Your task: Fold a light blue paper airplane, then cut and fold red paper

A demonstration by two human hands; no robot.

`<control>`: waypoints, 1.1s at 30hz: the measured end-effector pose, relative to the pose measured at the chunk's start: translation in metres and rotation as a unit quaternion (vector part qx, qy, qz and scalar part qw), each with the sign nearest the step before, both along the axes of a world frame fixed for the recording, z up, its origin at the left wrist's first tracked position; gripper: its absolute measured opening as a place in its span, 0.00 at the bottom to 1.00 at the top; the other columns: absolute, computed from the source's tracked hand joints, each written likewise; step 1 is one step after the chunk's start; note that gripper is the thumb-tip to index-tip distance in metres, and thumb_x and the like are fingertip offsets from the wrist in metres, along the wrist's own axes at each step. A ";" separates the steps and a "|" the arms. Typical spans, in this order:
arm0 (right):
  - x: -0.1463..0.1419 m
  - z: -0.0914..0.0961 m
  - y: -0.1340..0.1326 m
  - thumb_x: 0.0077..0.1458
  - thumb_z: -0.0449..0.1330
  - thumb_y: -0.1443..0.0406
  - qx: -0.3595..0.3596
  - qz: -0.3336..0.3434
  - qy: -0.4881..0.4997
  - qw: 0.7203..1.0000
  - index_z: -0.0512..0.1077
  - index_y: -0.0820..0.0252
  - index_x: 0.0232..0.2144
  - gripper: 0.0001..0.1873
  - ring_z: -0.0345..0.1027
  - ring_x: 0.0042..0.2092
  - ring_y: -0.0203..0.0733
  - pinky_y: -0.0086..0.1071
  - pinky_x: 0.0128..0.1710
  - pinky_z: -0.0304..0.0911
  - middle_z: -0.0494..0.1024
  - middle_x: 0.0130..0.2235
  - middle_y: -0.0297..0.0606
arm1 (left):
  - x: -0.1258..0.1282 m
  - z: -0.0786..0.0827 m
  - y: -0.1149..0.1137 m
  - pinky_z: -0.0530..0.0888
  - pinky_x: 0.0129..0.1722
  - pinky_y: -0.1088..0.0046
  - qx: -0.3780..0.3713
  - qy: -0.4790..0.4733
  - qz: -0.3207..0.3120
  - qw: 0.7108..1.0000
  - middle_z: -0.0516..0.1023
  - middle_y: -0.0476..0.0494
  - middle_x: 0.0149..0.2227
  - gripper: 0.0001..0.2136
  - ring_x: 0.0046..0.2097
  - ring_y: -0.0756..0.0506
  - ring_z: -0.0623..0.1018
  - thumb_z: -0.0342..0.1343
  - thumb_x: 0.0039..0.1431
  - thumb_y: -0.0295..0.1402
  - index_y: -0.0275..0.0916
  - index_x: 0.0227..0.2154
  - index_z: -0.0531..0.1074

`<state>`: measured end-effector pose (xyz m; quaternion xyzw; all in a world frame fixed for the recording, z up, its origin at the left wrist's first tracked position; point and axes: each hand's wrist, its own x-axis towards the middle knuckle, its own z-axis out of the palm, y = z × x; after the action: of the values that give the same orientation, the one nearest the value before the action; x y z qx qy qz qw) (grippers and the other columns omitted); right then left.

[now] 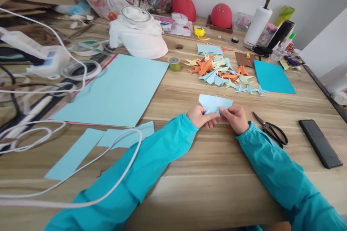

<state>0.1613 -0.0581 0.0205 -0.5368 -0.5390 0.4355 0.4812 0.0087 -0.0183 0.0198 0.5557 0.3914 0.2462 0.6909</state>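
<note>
A piece of light blue folded paper point(215, 101) is held up between both hands, its wide edge facing away from me. My left hand point(202, 116) is closed on its lower left side, the thumb lying across the front. On the lower right side my right hand point(233, 117) pinches the same paper between thumb and fingers. Beyond them lies a heap of folded paper cranes point(217, 70) in orange, pale green, yellow and light blue. Black-handled scissors point(271, 130) rest just right of my right hand. The fingers hide the paper's lower part.
Large light blue sheets point(116, 90) and cut paper strips point(77, 153) lie at left, near a white cable point(119, 195) crossing my left sleeve. A thread spool point(174, 65), a teal sheet point(273, 76) and a black phone point(320, 143) are also on the table.
</note>
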 end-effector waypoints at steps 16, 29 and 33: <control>-0.001 -0.004 0.001 0.38 0.66 0.53 0.018 0.032 0.021 0.999 0.73 0.63 0.20 0.17 0.64 0.21 0.33 0.27 0.21 0.62 0.73 0.18 0.33 | 0.001 0.003 -0.001 0.68 0.14 0.81 0.031 0.032 0.004 0.999 0.71 0.50 0.14 0.12 0.15 0.55 0.69 0.58 0.51 0.27 0.31 0.15 0.70; 0.001 -0.005 0.002 0.39 0.66 0.53 0.011 0.002 0.044 0.999 0.72 0.61 0.21 0.17 0.62 0.19 0.33 0.28 0.20 0.62 0.70 0.16 0.30 | 0.000 0.003 -0.002 0.69 0.14 0.79 -0.009 -0.011 0.017 1.000 0.74 0.46 0.16 0.09 0.16 0.52 0.71 0.63 0.44 0.29 0.30 0.17 0.70; -0.001 -0.002 0.002 0.41 0.65 0.54 0.008 0.026 0.052 0.998 0.72 0.62 0.21 0.16 0.63 0.20 0.33 0.28 0.20 0.62 0.70 0.17 0.31 | 0.000 0.001 -0.003 0.68 0.13 0.80 -0.003 -0.026 0.021 0.999 0.72 0.48 0.14 0.12 0.15 0.52 0.71 0.64 0.42 0.34 0.31 0.18 0.69</control>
<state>0.1605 -0.0565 0.0185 -0.4956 -0.5307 0.4711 0.5008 0.0091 -0.0212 0.0210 0.5384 0.3854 0.2739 0.6976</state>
